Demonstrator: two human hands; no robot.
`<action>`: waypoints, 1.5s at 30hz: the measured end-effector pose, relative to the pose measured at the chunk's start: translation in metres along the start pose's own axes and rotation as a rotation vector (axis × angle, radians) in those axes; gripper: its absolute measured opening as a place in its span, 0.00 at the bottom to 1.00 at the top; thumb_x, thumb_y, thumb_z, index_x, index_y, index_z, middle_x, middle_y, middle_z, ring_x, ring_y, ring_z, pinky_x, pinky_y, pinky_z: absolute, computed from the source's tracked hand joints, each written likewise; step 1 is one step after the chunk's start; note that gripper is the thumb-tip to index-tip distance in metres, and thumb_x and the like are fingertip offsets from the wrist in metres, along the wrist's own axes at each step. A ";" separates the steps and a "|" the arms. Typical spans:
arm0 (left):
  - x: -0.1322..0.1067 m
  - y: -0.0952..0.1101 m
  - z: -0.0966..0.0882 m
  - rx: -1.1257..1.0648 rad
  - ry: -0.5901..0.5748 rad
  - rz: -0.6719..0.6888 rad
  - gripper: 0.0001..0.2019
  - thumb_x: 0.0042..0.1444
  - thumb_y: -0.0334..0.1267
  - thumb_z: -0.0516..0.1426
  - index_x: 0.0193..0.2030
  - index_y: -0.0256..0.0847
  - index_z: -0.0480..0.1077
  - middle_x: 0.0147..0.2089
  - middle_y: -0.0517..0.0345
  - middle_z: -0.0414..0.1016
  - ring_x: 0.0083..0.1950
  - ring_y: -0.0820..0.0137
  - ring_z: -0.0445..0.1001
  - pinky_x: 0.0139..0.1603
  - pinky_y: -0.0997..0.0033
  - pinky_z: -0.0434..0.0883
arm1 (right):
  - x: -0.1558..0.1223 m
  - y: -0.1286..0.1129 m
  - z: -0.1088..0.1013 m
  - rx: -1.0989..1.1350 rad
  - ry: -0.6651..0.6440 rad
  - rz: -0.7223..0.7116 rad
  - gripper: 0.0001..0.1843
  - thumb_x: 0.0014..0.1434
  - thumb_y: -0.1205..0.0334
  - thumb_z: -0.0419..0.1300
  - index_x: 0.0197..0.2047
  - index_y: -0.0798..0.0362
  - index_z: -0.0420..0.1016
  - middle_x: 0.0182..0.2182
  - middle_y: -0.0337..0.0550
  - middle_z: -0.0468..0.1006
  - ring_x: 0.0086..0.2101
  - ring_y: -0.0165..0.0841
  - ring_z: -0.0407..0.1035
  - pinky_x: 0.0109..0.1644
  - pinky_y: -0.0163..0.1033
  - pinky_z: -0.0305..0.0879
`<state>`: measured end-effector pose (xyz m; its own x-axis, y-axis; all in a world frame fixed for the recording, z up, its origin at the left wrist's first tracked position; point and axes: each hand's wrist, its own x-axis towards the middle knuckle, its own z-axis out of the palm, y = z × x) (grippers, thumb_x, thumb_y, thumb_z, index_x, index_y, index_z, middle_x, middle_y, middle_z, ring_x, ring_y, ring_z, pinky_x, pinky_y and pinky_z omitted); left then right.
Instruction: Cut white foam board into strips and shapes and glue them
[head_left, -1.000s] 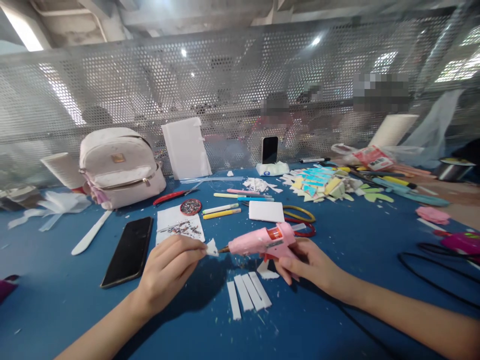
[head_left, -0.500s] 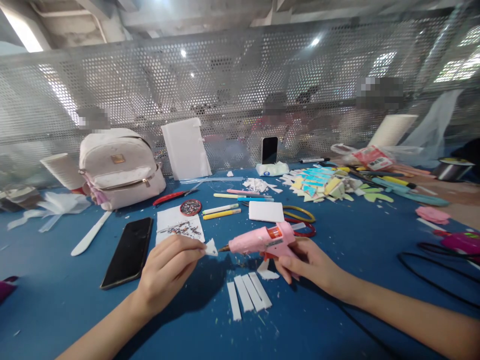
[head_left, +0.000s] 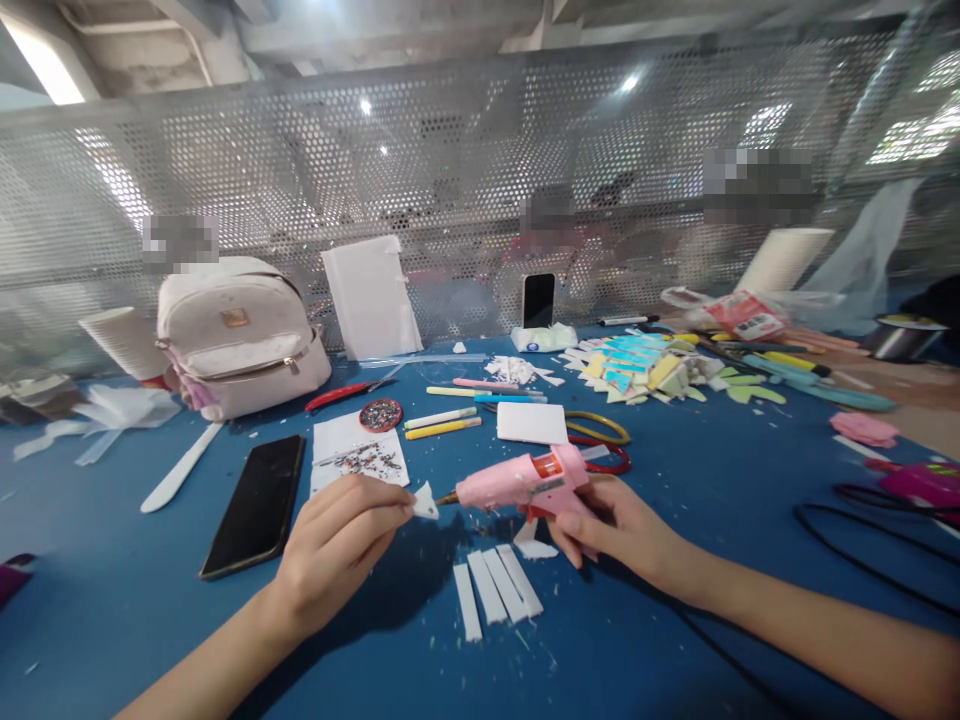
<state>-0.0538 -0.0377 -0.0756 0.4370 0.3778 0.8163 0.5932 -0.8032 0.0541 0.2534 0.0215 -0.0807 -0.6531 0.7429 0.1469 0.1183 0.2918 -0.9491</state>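
My right hand grips a pink glue gun held level above the blue table, nozzle pointing left. My left hand pinches a small white foam piece between thumb and fingers, right at the nozzle tip. Several white foam strips lie on the table just below the gun.
A black phone lies left of my left hand, beside white paper with glitter. A white backpack, red scissors, pens, a white foam square and coloured foam scraps sit further back. A black cable loops at right. People sit behind the mesh screen.
Almost nothing has shifted; the white foam piece and the glue gun nozzle stay together, with only slight wobble of both hands.
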 end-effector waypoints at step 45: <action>-0.002 0.005 -0.001 -0.030 -0.011 0.014 0.13 0.57 0.16 0.59 0.45 0.34 0.73 0.42 0.50 0.79 0.42 0.68 0.77 0.43 0.66 0.75 | 0.001 0.004 -0.001 0.023 0.004 -0.018 0.25 0.65 0.41 0.59 0.30 0.55 0.73 0.19 0.38 0.70 0.20 0.26 0.59 0.26 0.34 0.59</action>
<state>-0.0522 -0.0427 -0.0768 0.4527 0.3718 0.8104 0.5665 -0.8218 0.0605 0.2541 0.0241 -0.0840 -0.6521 0.7399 0.1653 0.0889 0.2911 -0.9525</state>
